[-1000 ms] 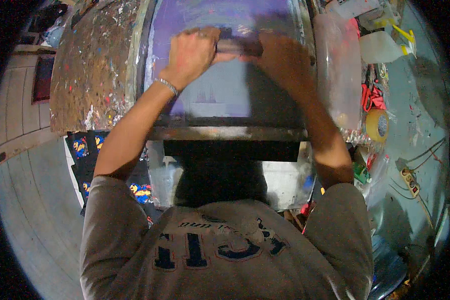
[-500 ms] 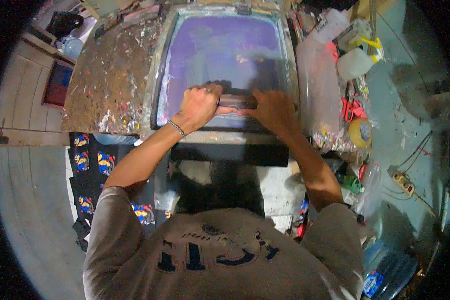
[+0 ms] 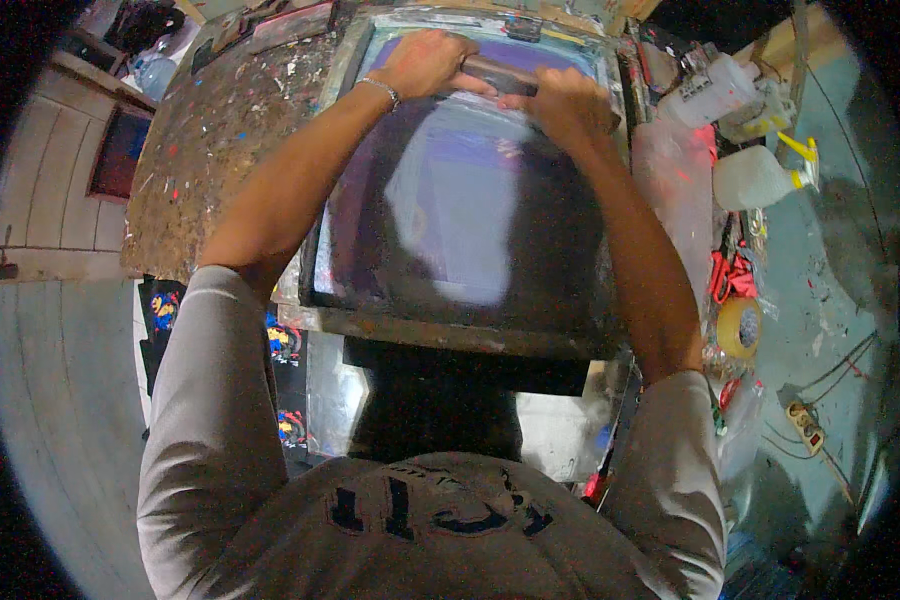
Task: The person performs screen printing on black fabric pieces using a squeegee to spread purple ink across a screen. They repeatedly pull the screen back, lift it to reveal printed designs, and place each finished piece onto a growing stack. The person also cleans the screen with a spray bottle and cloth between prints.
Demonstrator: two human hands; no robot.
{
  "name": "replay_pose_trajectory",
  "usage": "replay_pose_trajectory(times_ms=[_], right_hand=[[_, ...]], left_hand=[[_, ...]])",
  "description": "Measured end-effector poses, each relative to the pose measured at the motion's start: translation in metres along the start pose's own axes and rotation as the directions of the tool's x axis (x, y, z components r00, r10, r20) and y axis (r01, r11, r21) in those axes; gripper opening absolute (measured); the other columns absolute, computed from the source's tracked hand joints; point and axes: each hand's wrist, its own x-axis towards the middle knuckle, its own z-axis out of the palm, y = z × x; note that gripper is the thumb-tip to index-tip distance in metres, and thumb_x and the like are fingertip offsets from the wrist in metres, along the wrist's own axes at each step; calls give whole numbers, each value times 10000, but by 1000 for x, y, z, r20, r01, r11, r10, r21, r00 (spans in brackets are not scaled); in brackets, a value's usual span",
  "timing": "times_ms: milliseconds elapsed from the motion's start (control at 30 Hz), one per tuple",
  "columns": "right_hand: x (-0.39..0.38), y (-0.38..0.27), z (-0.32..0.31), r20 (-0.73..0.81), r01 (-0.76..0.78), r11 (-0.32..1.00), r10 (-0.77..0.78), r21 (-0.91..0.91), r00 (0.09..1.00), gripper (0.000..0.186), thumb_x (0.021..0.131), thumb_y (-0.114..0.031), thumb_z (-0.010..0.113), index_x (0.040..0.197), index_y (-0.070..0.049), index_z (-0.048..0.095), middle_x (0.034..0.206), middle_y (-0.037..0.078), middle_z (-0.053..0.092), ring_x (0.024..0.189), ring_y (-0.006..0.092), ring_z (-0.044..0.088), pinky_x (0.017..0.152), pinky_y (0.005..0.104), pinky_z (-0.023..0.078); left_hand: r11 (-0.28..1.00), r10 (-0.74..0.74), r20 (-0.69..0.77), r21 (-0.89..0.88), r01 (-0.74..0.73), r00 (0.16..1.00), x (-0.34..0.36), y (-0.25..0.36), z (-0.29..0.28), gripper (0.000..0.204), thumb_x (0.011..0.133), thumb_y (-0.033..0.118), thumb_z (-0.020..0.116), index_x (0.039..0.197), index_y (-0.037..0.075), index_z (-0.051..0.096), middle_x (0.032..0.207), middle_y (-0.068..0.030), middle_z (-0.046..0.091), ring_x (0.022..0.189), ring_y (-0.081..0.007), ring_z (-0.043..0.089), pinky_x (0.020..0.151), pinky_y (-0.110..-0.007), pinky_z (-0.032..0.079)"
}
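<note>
Both my arms reach out over a framed printing screen [image 3: 440,335] whose purple mesh [image 3: 470,210] is wet with ink. My left hand [image 3: 425,62] and my right hand [image 3: 560,100] grip the dark handle of a squeegee [image 3: 500,75] held at the far end of the screen. A thin bracelet sits on my left wrist. The squeegee's blade is hidden behind my hands.
A paint-spattered table [image 3: 220,140] lies left of the screen. White squeeze bottles [image 3: 760,175], a tape roll [image 3: 740,325], red-handled tools [image 3: 730,275] and a power strip [image 3: 805,425] sit to the right. Printed black shirts [image 3: 165,310] hang at lower left.
My hands pulled the squeegee from the far part of the screen to its near end, then moved it back to the far end; the view shifted with my head.
</note>
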Motion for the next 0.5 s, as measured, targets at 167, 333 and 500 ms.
replay_pose_trajectory(times_ms=[167,333,500], right_hand=[[-4,-18,-7,192,-113,994,112,-7,975,759,737,-769,655,1028,-71,728,954,191,731,957,389,712,807,527,551],[-14,-27,-5,177,-58,998,57,-2,983,759,731,-765,664,1048,-78,723,968,187,733,952,400,708,803,532,548],[-29,-48,-7,183,87,996,-90,24,979,758,712,-767,673,1033,-83,727,923,183,732,899,401,708,785,525,547]], left_hand=[[998,61,6,-24,-60,998,-8,-2,13,677,769,740,638,975,102,730,861,-154,718,835,-390,697,725,-493,545],[1000,-7,-89,28,10,996,-37,8,16,666,770,742,632,978,117,725,866,-142,729,815,-362,711,709,-483,553],[989,-130,-89,56,136,987,-88,31,4,666,774,735,636,890,81,686,752,-157,709,733,-355,715,637,-471,556]])
